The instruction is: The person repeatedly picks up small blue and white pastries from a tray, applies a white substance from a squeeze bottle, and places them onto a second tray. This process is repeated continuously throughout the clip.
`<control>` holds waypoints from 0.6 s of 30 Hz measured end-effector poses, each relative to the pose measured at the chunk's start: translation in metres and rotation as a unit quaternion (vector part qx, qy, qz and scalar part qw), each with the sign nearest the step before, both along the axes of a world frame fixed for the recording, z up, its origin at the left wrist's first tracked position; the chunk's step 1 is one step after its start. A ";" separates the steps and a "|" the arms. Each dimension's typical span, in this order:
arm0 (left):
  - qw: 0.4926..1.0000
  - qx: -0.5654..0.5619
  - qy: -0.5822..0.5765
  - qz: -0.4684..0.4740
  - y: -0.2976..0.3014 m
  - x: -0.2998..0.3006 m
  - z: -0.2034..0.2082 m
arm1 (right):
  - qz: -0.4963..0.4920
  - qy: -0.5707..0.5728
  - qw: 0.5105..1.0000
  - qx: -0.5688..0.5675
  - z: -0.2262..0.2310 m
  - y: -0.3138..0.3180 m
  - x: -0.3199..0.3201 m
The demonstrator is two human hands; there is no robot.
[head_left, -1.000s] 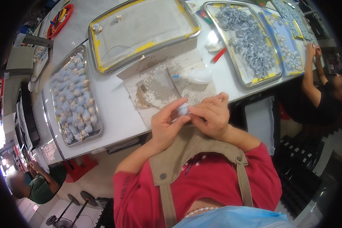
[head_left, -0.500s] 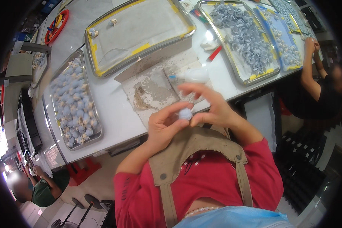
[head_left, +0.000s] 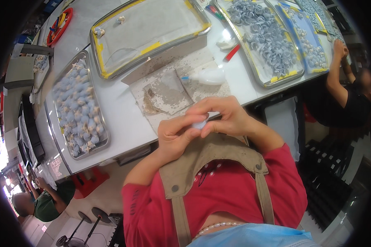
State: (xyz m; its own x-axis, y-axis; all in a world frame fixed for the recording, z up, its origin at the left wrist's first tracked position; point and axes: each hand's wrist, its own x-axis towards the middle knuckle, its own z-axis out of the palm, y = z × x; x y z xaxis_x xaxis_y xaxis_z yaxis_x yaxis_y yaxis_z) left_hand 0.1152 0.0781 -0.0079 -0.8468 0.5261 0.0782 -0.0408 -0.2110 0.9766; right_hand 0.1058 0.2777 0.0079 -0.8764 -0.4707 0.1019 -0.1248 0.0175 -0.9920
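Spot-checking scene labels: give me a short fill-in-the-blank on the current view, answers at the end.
1. The small piece between the left hand and right hand is pale ____.
2. The blue-tipped bottle is ____ in colour.
3. The nearly bare tray bears exactly ____ small pieces.
Missing words: blue; white; two.

wkshp: trays (head_left: 152, 31) w/ blue pcs (head_left: 272, 45), co-workers (head_left: 350, 103) nearby

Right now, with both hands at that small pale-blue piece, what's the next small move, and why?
Probably ease the right hand back slightly while the left hand holds the small pale-blue piece: both hands crowd closely around it, hiding much of its surface.
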 end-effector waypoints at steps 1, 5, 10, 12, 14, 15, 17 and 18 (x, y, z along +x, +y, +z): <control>1.000 -0.011 0.011 -0.002 0.000 0.001 -0.001 | 0.002 0.012 1.000 0.003 0.000 -0.001 -0.002; 0.998 -0.055 0.020 0.017 -0.001 0.002 0.003 | 0.006 -0.002 1.000 -0.024 -0.002 -0.003 -0.001; 0.990 -0.130 0.053 0.017 -0.024 -0.013 0.017 | -0.035 0.086 0.996 0.015 -0.006 -0.023 -0.008; 0.928 -0.252 0.250 0.110 -0.051 -0.033 0.021 | -0.084 0.130 0.985 0.073 0.001 -0.026 -0.012; 0.775 -0.417 0.371 0.296 -0.103 -0.062 0.023 | -0.151 0.175 0.966 0.116 0.001 -0.020 -0.020; 0.747 -0.492 0.304 0.327 -0.128 -0.077 0.034 | -0.191 0.198 0.951 0.143 0.001 -0.013 -0.022; 0.631 -0.648 0.244 0.350 -0.183 -0.106 0.040 | -0.235 0.210 0.935 0.160 -0.004 0.000 -0.025; 0.566 -0.713 0.218 0.352 -0.203 -0.119 0.041 | -0.256 0.215 0.927 0.169 -0.007 0.004 -0.027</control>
State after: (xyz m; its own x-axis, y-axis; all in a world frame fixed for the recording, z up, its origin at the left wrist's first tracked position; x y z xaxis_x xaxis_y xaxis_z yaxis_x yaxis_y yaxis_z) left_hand -0.0036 -0.1247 0.0333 -0.9492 -0.1381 0.2827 -0.1262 0.9902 0.0600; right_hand 0.0792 0.2816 0.0013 -0.9061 -0.0729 0.4168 -0.3975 0.4843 -0.7794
